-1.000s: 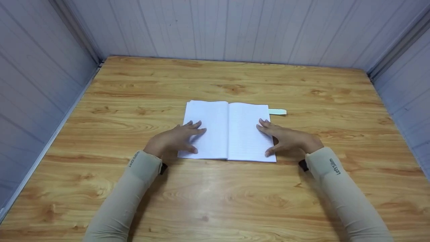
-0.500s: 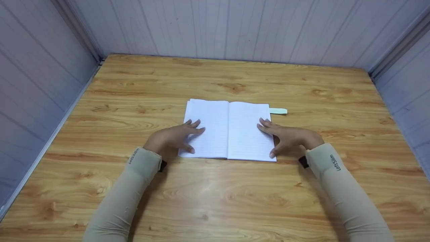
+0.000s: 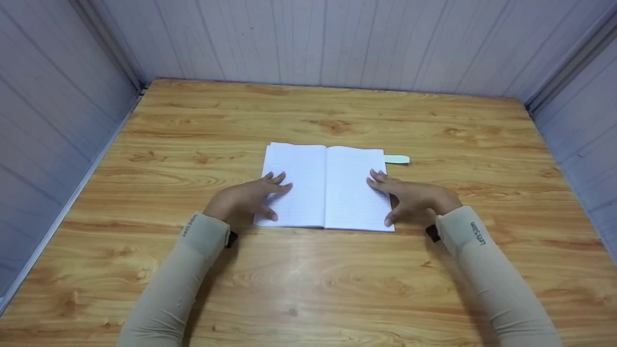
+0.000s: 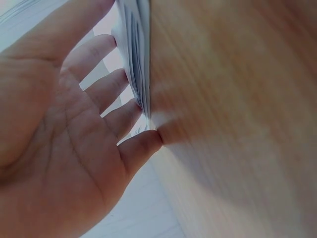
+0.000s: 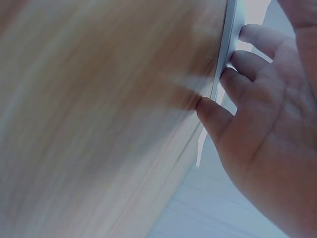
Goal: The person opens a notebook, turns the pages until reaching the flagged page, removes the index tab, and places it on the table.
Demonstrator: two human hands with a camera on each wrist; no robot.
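Note:
A notebook (image 3: 347, 197) lies spread in the middle of the table, its lined white pages facing up. On the left page rest the spread fingers of my left hand (image 3: 243, 197), with the thumb near the lower left corner. My right hand (image 3: 417, 195) touches the right page in the same way, its thumb at the outer edge. In the left wrist view, the fingertips of the left hand (image 4: 74, 129) meet the layered page edges (image 4: 134, 54), and the little finger reaches the wood. The right wrist view has the right hand (image 5: 272, 114) along the notebook's thin side (image 5: 226, 44).
A pale green strip (image 3: 397, 159) sticks out from the notebook's upper right side. The wood-grain table (image 3: 299, 284) meets a panelled wall (image 3: 299, 43) at the back, with more panels left and right. A dark device (image 3: 433, 233) sits under the right cuff.
My right thumb has slid slightly outward to the page's edge, and my left thumb has shifted a little left. Both hands otherwise stay where they were, and the notebook lies still.

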